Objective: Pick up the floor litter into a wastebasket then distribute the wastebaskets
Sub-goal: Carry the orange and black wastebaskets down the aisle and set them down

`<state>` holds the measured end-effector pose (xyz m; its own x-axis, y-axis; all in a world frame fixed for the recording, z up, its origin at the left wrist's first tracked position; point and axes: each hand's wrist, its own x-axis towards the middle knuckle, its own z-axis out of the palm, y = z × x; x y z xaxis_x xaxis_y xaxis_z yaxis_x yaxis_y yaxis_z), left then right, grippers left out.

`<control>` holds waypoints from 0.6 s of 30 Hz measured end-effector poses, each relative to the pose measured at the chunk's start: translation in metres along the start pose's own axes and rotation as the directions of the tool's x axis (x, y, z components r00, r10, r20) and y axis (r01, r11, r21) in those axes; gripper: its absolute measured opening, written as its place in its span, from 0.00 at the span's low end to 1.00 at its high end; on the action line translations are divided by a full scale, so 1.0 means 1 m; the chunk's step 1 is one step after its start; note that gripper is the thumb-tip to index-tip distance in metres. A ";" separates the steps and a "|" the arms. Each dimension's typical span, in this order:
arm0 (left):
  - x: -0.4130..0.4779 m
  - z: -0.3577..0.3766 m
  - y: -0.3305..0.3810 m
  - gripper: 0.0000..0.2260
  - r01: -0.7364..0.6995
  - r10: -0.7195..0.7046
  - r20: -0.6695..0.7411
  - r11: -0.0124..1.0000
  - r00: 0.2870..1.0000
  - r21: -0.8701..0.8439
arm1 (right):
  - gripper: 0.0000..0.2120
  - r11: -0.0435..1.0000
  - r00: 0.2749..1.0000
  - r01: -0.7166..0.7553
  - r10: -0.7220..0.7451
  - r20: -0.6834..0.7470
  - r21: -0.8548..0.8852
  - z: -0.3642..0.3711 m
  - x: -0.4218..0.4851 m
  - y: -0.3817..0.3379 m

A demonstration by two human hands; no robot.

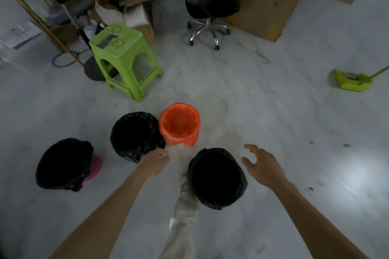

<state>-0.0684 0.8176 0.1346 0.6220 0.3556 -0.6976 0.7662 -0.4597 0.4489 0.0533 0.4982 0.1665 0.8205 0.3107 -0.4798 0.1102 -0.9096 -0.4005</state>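
Several wastebaskets stand on the pale floor. One with an orange liner (179, 124) is in the middle. Beside it on the left is one with a black liner (134, 135). A pink basket with a black liner (65, 163) stands at the far left. A third black-lined basket (217, 176) is nearest me. My left hand (154, 162) hovers with loosely curled fingers between the middle black basket and the near one, holding nothing. Just right of the near basket's rim, my right hand (263, 164) is spread open and holds nothing.
A green plastic stool (124, 59) stands behind the baskets on the left, with a lamp base, cables and open cardboard boxes (130, 4) beyond. An office chair (208, 6) and a large carton (269, 6) are at the back. A green dustpan (353, 80) lies right. My leg (185, 212) is below.
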 end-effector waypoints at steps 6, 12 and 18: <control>0.203 0.027 0.027 0.14 0.138 -0.128 0.089 0.984 0.988 -0.112 | 0.28 0.985 0.971 -0.173 0.166 0.175 0.024 0.061 0.165 0.037; 0.388 0.118 -0.009 0.23 0.469 -0.440 0.161 0.828 0.883 -0.307 | 0.31 0.968 0.889 -0.239 0.248 0.384 -0.071 0.197 0.319 0.119; 0.478 0.187 -0.053 0.23 0.592 -0.581 0.253 0.520 0.774 -0.616 | 0.22 0.954 0.825 -0.235 0.297 0.481 -0.185 0.299 0.373 0.183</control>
<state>0.1586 0.8602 -0.3271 -0.0045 0.3359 -0.9419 0.8657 0.4728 0.1645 0.2122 0.5298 -0.3194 0.4404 0.1190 -0.8899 0.0161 -0.9921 -0.1247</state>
